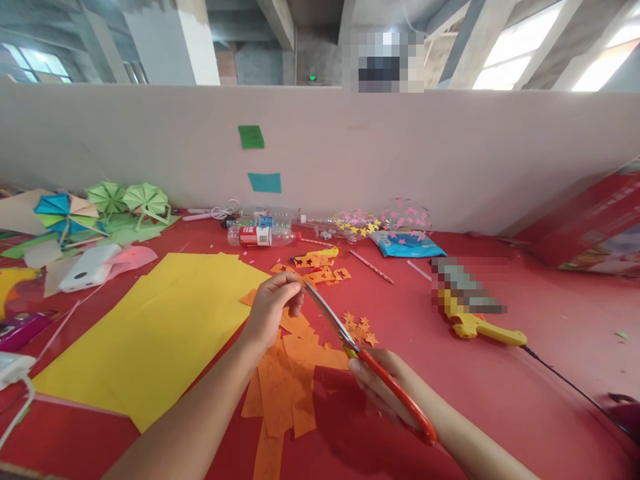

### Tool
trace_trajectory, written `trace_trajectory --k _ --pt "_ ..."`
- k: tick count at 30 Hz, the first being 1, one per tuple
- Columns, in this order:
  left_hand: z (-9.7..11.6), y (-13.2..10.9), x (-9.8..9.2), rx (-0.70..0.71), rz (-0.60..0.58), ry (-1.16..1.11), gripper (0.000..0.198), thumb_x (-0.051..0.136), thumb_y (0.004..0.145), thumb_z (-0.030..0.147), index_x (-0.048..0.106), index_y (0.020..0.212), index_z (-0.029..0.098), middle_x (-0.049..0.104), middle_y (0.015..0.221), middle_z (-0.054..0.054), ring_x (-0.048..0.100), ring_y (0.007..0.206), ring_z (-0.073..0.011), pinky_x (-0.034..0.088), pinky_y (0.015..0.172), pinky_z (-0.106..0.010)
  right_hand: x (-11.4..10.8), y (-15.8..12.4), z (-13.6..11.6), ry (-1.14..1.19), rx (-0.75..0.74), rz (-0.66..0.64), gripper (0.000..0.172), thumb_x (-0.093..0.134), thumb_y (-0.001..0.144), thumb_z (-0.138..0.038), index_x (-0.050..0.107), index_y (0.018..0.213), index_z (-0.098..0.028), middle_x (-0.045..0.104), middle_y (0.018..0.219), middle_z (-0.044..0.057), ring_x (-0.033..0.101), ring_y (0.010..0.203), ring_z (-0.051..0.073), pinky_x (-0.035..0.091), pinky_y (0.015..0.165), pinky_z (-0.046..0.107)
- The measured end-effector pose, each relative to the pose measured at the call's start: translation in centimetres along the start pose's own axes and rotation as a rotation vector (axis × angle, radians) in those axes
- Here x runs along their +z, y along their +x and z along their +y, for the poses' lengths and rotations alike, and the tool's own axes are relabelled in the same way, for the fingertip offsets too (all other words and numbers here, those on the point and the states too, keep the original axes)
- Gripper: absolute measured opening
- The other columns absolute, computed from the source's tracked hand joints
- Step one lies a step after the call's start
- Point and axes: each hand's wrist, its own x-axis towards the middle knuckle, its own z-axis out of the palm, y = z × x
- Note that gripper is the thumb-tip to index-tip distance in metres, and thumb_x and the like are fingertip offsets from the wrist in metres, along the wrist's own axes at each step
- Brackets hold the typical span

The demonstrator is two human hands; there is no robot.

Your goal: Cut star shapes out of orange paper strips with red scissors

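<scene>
My left hand (pixel 277 300) is closed in a pinch above the orange scraps, with a small piece of orange paper (pixel 303 281) just showing at its fingertips. My right hand (pixel 383 380) grips a pair of scissors (pixel 330 316) by the red handles. Their tips reach up to the pinched fingers, and the blades look close together. Orange paper strips (pixel 285 387) lie overlapping under and in front of my hands. Small orange paper stars (pixel 361 328) are heaped right of the blades. Beyond my left hand are orange strips with star-shaped holes (pixel 325 267).
Yellow sheets (pixel 165 327) spread on the red table at left, near a white device (pixel 90 267) and folded green paper umbrellas (pixel 145 200). Plastic bottles (pixel 260 235) and a blue packet (pixel 407 245) line the partition (pixel 310 153). A corded yellow glue gun (pixel 487 328) lies at right.
</scene>
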Motion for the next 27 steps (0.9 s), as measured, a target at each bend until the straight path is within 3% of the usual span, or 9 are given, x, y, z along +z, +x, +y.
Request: trace_trajectory --k 14,27 --pt "0.16 0.01 -0.24 0.011 0.013 0.054 0.017 0.056 0.077 0.026 0.054 0.062 0.017 0.051 0.053 0.004 0.045 0.045 -0.0069 0.035 0.046 -0.021 -0.02 -0.15 -0.17 -0.071 -0.010 -0.015 0.048 0.051 0.083 -0.059 0.034 0.057 -0.023 0.034 0.038 -0.010 0.032 0.030 0.006 0.025 0.029 0.017" --pt "0.24 -0.23 -0.19 0.038 -0.030 0.051 0.016 0.056 0.078 0.026 0.056 0.063 0.018 0.051 0.054 0.004 0.046 0.047 -0.0074 0.037 0.047 -0.021 -0.35 -0.13 -0.08 -0.086 -0.056 -0.057 0.053 0.049 0.079 -0.070 0.035 0.059 -0.023 0.034 0.035 -0.012 0.033 0.031 0.005 0.034 0.037 0.019"
